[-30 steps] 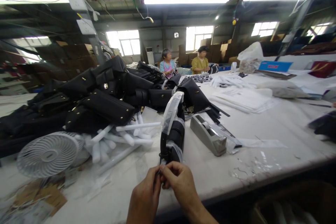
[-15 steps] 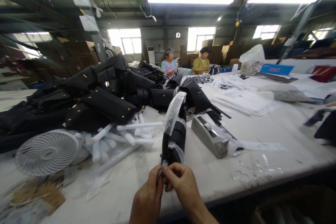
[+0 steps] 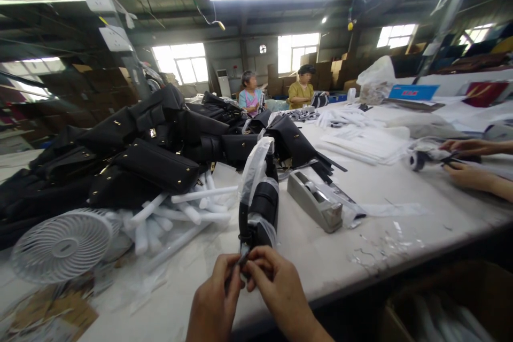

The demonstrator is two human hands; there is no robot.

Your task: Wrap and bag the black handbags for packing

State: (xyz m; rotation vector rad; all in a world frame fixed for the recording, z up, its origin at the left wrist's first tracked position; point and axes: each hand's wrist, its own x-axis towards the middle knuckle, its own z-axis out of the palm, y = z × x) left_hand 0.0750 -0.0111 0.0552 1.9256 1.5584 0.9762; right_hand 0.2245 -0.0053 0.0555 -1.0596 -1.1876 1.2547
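A black handbag stands on the table in front of me, its raised handle wrapped in clear plastic film. At the bag's near end, my left hand pinches a short dark strap at the foot of the handle. Fingers closed, my right hand grips the same strap from the right, thumb and forefinger against it. The fingertips of both hands nearly meet, and they hide most of the strap's end. To the right of the bag sits a grey tape dispenser.
A heap of black bags covers the left back. White foam tubes and a white fan lie before it. At right, a co-worker's hands handle a dark and white item. Beneath the table edge is a cardboard box.
The view has shifted slightly, and a co-worker's hands have come into sight at right. Both my hands stay at the strap, with small finger movements.
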